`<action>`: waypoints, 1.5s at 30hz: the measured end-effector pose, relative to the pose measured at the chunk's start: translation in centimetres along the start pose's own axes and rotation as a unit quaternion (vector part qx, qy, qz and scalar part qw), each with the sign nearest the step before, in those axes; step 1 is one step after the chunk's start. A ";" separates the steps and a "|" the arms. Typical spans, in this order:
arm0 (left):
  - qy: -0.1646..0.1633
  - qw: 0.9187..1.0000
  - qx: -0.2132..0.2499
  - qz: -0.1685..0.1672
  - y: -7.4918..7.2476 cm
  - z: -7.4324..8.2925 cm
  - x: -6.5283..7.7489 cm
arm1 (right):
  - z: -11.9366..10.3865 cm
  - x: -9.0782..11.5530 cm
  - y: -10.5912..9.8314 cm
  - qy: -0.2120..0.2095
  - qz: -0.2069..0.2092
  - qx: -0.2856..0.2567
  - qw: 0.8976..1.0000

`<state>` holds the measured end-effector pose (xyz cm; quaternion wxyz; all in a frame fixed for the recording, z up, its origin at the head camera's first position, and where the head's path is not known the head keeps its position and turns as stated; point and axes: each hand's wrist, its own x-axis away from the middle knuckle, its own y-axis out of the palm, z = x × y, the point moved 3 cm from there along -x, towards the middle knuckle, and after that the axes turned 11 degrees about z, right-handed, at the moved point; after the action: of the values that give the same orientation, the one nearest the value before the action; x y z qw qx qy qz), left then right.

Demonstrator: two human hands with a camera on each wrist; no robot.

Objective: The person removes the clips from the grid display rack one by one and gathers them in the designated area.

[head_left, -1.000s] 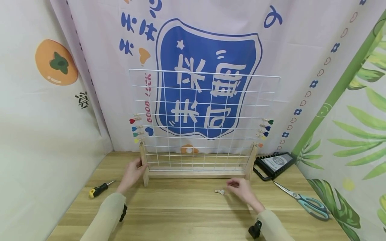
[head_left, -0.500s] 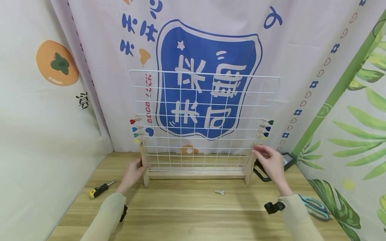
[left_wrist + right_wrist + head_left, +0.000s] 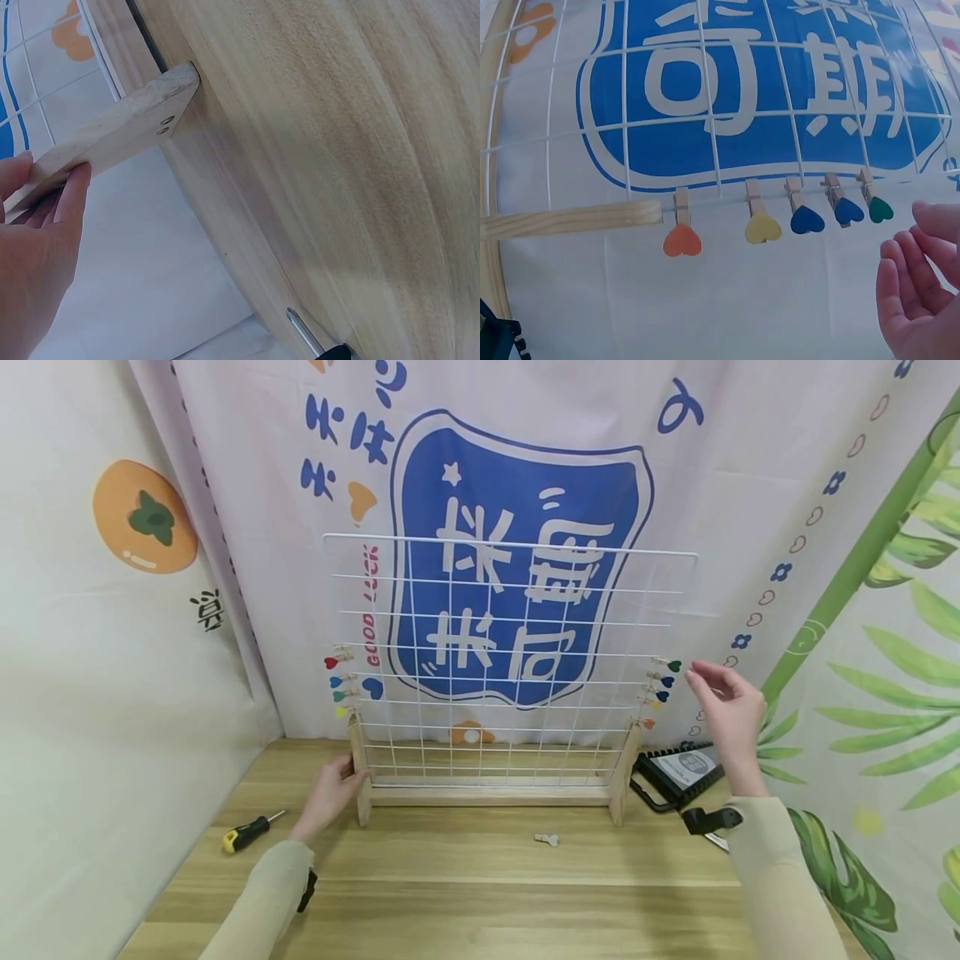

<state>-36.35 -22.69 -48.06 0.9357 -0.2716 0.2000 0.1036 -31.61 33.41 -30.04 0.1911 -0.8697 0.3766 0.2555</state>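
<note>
The left hand (image 3: 330, 793) grips the left post (image 3: 360, 768) of the wooden stand, thumb on one side and fingers on the other, probably to steady the stand against a tug on the wires. The right hand (image 3: 727, 702) is raised just beside the green clip (image 3: 881, 210) without touching it. Its fingers are loosely bent, the thumb apart from them, and nothing shows between.

The stand sits near the worktop's (image 3: 450, 893) back edge and holds the wire grid (image 3: 510, 544) upright, which leaves both side edges within reach. Down the grid's right edge from the green clip come two blue ones, then a yellow clip (image 3: 763, 227) and an orange clip (image 3: 682, 240) just above the right post (image 3: 626, 760). The left edge carries a red clip (image 3: 332, 662), then blue, teal and yellow. All the hearts point outwards, likely so that the wires do not cross them.

A pale clip (image 3: 551, 840) lies loose on the worktop in front of the stand, near the right post, easily reached by the right hand. The screwdriver (image 3: 247, 835) near the left edge and the black case (image 3: 678, 772) at the back right corner seem set aside.
</note>
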 end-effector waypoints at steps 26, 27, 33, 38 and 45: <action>-0.009 1.000 0.011 -0.006 0.3 -0.1 0.0 | 0.5 -1.7 1.0 0.001 -0.058 0.044 0.997; -0.009 1.000 0.011 -0.006 0.3 0.0 0.0 | 0.4 -1.7 1.0 0.000 -0.058 0.045 0.997; -0.005 1.000 0.002 0.002 0.3 -0.1 0.1 | 0.4 -1.7 1.1 0.002 -0.053 0.052 0.997; -0.007 1.000 0.000 0.004 0.3 -0.1 0.0 | 0.5 -1.7 1.0 0.020 -0.039 0.044 0.998; -0.011 1.000 0.009 -0.002 0.1 -0.1 0.1 | 0.6 -1.4 0.0 0.022 -0.018 0.024 0.999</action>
<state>-36.36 -22.61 -48.19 0.9403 -0.2628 0.1901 0.1033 -32.66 34.51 -29.70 0.2085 -0.8766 0.3715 0.2240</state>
